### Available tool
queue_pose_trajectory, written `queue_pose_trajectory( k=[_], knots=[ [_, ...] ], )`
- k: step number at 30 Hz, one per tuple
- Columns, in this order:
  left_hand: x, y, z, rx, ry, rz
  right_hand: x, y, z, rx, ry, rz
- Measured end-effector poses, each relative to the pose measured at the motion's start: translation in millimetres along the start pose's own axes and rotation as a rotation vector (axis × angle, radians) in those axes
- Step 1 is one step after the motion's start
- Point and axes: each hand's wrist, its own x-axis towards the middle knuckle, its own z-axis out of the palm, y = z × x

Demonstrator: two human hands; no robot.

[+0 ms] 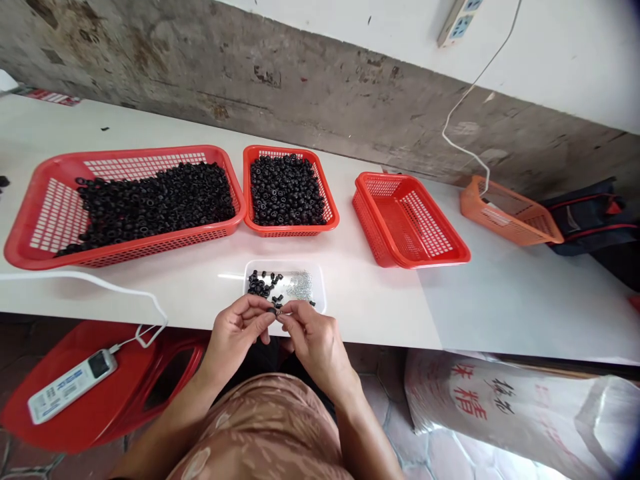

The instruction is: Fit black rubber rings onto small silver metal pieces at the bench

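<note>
My left hand (239, 325) pinches a small black ring-shaped part (271, 311) between thumb and fingertips, just over the near edge of the table. Fingertip to fingertip with it, my right hand (315, 333) is closed in a pinch against the part; whatever it grips is too small to make out. Directly beyond both hands lies a shallow clear plastic tray (323, 288). Loose black parts (260, 285) fill its left side, and a patch of tiny silvery pieces (301, 285) lies on its right. My fingers partly cover the tray's near edge.
A large red basket (43, 200) and a smaller red basket (291, 231) hold heaps of black parts. Stacked red baskets (380, 230) stand to the right, before an orange basket (515, 227) and dark bag (590, 217). A white power strip (73, 387) rests on a red stool (107, 417).
</note>
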Motion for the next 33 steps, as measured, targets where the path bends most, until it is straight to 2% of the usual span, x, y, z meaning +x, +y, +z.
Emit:
queue_pose_trajectory(
  k=[3, 5, 9, 13, 17, 21, 25, 28, 30, 32, 33],
  knots=[
    [-3, 2, -1, 0.073, 0.005, 0.026, -2, 0, -1, -0.034, -0.019, -0.048],
    [-5, 2, -4, 0.098, -0.027, 0.018, -4, 0, -3, 0.027, -0.063, -0.033],
    [-5, 2, -9, -0.011, -0.235, -0.098, -5, 3, -12, 0.25, -0.191, 0.082],
    [-5, 1, -12, -0.096, -0.387, -0.179, -4, 8, -17, 0.33, -0.209, 0.119],
    [-5, -2, -11, -0.152, -0.457, -0.228, -4, 10, -18, 0.407, -0.252, 0.121],
    [-6, -5, -9, -0.163, -0.45, -0.203, -5, 12, -17, 0.403, -0.244, 0.112],
    [-6, -5, -8, -0.19, -0.339, -0.159, 3, 18, -16, 0.299, -0.175, 0.059],
    [-4, -5, -10, -0.293, -0.26, -0.15, 27, 23, -18, 0.115, -0.031, -0.007],
    [-2, -5, -12, -0.376, -0.225, -0.163, 50, 26, -17, -0.216, 0.022, -0.025],
    [0, -7, -13, -0.444, -0.182, -0.186, 74, 28, -13, -0.69, -0.073, 0.006],
    [0, -8, -14, -0.469, -0.159, -0.197, 84, 29, -10, -0.762, -0.101, 0.026]
  ],
)
